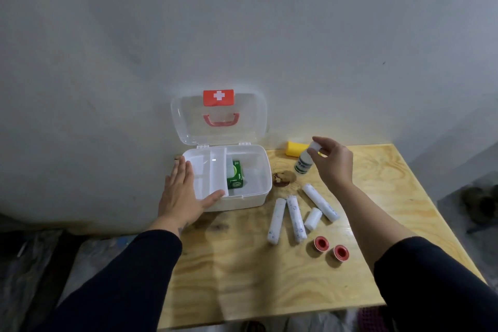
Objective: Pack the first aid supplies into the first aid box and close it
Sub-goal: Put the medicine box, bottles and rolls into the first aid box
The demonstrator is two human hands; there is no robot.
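We see a white first aid box (250, 170) standing open at the far left of a pale wooden table (242, 264), its clear lid (188, 121) raised against the wall, with a red cross label and a red handle (221, 120) on it. A white divided tray (207, 170) sits across the left part of the box, and a green carton (236, 178) lies in the compartment just right of it.

Our left hand (179, 194) rests flat and spread on the near left corner of the box, fingers extended and the thumb lying along the tray's near edge; it clasps nothing.

Our right hand (332, 163) is raised to the right of the box, its thumb and fingers pinched around the white cap of a small white bottle (304, 162) with a green label. We cannot tell whether the bottle's base touches the table. Just behind the bottle a yellow roll (295, 149) lies at the table's far edge.

Between the box and the bottle there is a dark brown patch (281, 178) on the wood.

Nearer to us, four white bandage rolls (295, 218) lie loosely side by side, three long and one short. Nearer still, two small tape rolls (320, 244) with red cores lie close together on the table.
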